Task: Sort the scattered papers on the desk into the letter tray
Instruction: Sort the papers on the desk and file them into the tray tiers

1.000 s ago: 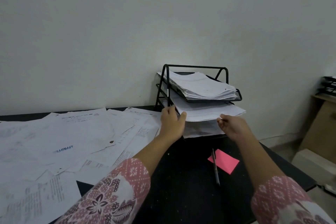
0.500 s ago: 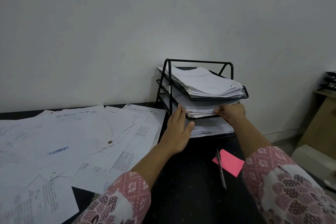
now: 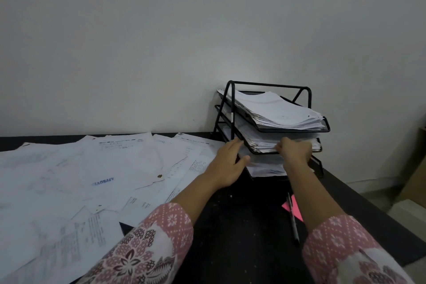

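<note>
A black wire letter tray (image 3: pixel 269 84) with three tiers stands at the back of the dark desk against the wall. Each tier holds white papers; the top stack (image 3: pixel 276 110) is thick. My right hand (image 3: pixel 294 151) rests with its fingers on the front edge of the middle tier's stack (image 3: pixel 258 142). My left hand (image 3: pixel 228 165) lies flat with spread fingers against the tray's front left corner, beside the middle and bottom tiers. Scattered white papers (image 3: pixel 92 168) cover the left half of the desk, one stamped in blue (image 3: pixel 103 181).
A pink sticky note (image 3: pixel 294 207) and a black pen (image 3: pixel 292 219) lie on the desk (image 3: pixel 242 226) under my right forearm. The desk's right edge drops to the floor, where a cardboard box (image 3: pixel 415 182) stands.
The sheets I held at the middle tier have gone fully into it. My right hand has moved up onto that stack's front edge, and my left hand has opened flat against the tray.
</note>
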Tool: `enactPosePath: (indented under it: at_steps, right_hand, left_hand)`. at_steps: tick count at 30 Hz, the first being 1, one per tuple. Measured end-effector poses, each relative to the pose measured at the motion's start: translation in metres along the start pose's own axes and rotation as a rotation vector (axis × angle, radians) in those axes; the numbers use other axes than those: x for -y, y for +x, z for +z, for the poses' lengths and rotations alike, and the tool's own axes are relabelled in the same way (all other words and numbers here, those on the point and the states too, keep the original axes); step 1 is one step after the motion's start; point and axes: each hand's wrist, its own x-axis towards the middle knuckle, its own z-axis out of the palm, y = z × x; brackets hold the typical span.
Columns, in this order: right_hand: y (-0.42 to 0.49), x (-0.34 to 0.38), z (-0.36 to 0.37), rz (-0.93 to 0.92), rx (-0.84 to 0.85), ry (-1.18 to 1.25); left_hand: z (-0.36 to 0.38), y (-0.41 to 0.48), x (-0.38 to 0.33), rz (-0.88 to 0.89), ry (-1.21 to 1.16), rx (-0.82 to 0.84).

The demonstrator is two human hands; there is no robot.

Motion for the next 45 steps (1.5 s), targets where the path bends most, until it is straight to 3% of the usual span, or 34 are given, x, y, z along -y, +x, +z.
enactPosePath:
  at_steps: [7, 12, 16, 21, 26, 30, 35, 40, 45]
  right_hand:
    - [-0.075, -0.03, 0.052, -0.109, 0.278, -0.089]
    - [-0.139, -0.064, 0.097, -0.146, 0.576, -0.32]
    - [-0.173, -0.087, 0.129, -0.269, 0.708, -0.55]
    - [-0.194, -0.104, 0.171, -0.428, 0.677, -0.834]
    - [-0.203, -0.107, 0.198, -0.418, 0.644, -1.147]
    - [-0.203, -0.109, 0.212, -0.38, 0.671, -1.248]
    - [-0.192, -0.1, 0.218, -0.262, 0.804, -1.262]
    - [-0.195, -0.097, 0.217, -0.229, 0.797, -1.293]
    - [-0.205, -0.102, 0.208, -0.143, 0.789, -0.96]
  left_hand:
    - [-0.068, -0.066, 0.038, -0.09, 0.083, -0.172]
    - [-0.129, -0.129, 0.087, -0.25, 0.181, -0.271]
    - [-0.172, -0.172, 0.122, -0.397, 0.237, -0.388]
    - [-0.206, -0.211, 0.154, -0.589, 0.349, -0.477]
    - [-0.209, -0.22, 0.169, -0.692, 0.566, -0.325]
    - [-0.209, -0.217, 0.178, -0.711, 0.718, -0.276]
    - [-0.209, -0.213, 0.182, -0.724, 0.782, -0.212]
    - [-0.215, -0.214, 0.188, -0.705, 0.844, -0.184]
    - [-0.216, -0.215, 0.187, -0.699, 0.821, -0.199]
